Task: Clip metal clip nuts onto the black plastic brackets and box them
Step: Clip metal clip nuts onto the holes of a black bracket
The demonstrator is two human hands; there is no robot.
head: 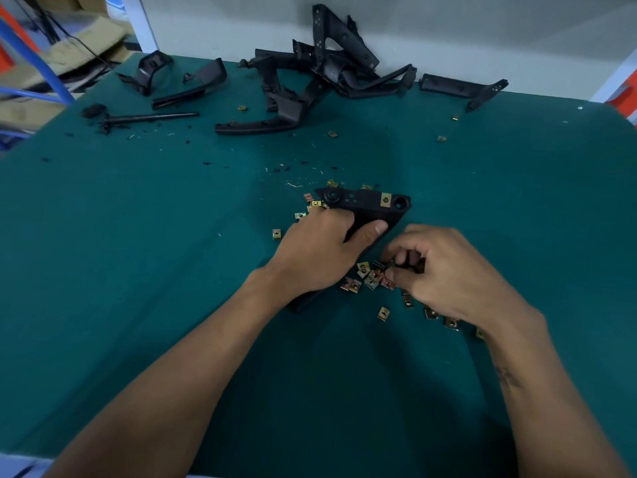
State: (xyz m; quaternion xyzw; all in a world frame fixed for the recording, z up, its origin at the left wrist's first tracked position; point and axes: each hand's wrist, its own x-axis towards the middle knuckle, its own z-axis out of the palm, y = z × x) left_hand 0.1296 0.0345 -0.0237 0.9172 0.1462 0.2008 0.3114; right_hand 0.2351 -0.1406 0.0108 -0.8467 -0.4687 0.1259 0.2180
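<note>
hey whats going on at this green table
A person is fitting clip nuts to a black plastic bracket. The left hand grips the bracket on the green mat; one clip nut already sits near its far end. The right hand picks at the loose clip nuts. More brackets are piled at the back.

Teal-green counter [138, 236] fills the frame; black plastic brackets [327, 63] at upper centre; gold and coppery clip nuts [370, 279] at centre; orange frame [624, 94] at right edge.
</note>
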